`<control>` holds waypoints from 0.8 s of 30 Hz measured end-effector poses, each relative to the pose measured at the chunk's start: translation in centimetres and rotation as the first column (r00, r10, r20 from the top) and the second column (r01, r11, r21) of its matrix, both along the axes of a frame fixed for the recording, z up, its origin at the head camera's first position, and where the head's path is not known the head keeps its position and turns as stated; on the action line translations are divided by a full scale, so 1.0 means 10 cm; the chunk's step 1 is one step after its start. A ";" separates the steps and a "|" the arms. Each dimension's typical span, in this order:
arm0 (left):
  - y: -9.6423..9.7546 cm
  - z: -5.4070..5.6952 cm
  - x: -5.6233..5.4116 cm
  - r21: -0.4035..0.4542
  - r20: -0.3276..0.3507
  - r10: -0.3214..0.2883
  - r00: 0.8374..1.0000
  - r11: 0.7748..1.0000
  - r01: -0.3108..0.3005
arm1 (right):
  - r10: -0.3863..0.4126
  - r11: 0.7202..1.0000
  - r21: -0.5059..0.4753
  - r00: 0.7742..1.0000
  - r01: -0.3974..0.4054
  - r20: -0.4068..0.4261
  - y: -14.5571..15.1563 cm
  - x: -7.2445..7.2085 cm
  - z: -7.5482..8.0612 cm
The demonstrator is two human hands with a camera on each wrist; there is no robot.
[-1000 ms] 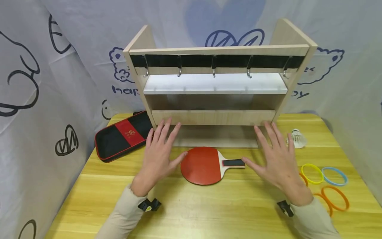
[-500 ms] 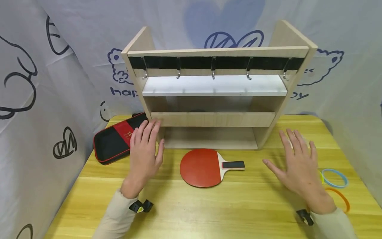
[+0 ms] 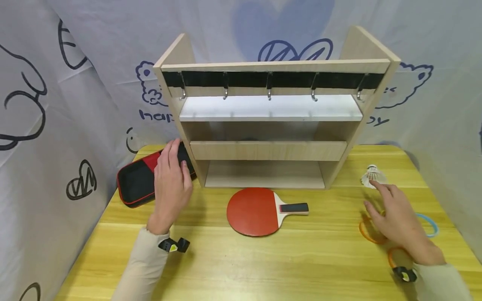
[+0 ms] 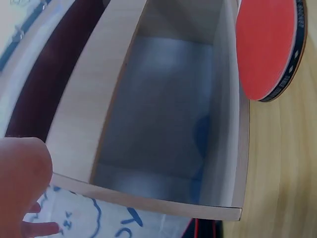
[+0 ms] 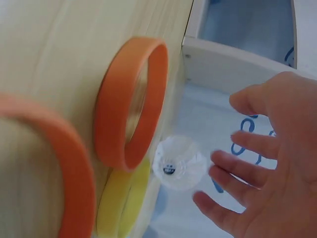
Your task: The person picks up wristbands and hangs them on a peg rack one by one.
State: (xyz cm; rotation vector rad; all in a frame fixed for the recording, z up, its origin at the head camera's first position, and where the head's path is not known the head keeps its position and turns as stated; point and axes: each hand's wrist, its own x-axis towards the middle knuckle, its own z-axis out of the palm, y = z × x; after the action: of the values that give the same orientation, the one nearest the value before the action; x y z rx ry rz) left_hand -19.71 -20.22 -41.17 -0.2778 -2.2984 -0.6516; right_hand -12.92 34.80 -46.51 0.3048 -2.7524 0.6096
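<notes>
My left hand point(image 3: 170, 190) is over the black-and-red zip case point(image 3: 135, 184) left of the shelf, fingers extended and overlapping the case in the head view. My right hand point(image 3: 401, 219) hovers above the silicone bands, its fingers relaxed and pointing at the white shuttlecock point(image 3: 373, 173). Partly covered by that hand are an orange band point(image 3: 362, 232), another orange band point(image 3: 390, 258) and a blue band point(image 3: 434, 225). A yellow band point(image 5: 110, 203) shows in the right wrist view. Neither hand holds anything.
A wooden shelf rack point(image 3: 268, 151) stands at the back of the table point(image 3: 241, 267), with a row of metal hooks point(image 3: 269, 93) along its top bar. In front of it lies a red table tennis bat point(image 3: 252, 212), handle to the right. Printed cloth point(image 3: 113, 54) hangs behind.
Both hands have moved apart from in front of the shelf: the left one leftward over the case, the right one rightward over the bands. The right fingers have bent slightly.
</notes>
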 end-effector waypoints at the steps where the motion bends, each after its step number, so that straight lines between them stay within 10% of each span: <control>1: -0.01 -0.01 -0.03 0.018 0.017 -0.014 1.000 1.000 0.014 | 0.001 1.000 0.001 1.000 -0.001 0.016 0.03 0.00 -0.01; 9: 0.03 -0.15 -0.23 0.285 0.098 -0.184 0.978 0.947 0.150 | 0.049 0.995 0.078 0.990 -0.059 0.129 0.11 0.01 -0.01; 24: 0.00 -0.32 -0.34 0.420 -0.028 -0.189 0.981 0.889 0.184 | 0.118 0.985 0.097 0.961 -0.146 0.252 0.20 0.06 -0.07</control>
State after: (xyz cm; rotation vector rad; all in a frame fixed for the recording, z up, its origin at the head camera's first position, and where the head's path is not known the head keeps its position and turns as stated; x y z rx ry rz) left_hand -23.14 -20.26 -44.36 -0.2883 -2.0899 -1.2300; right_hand -12.32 36.82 -47.21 0.4724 -3.0314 0.5561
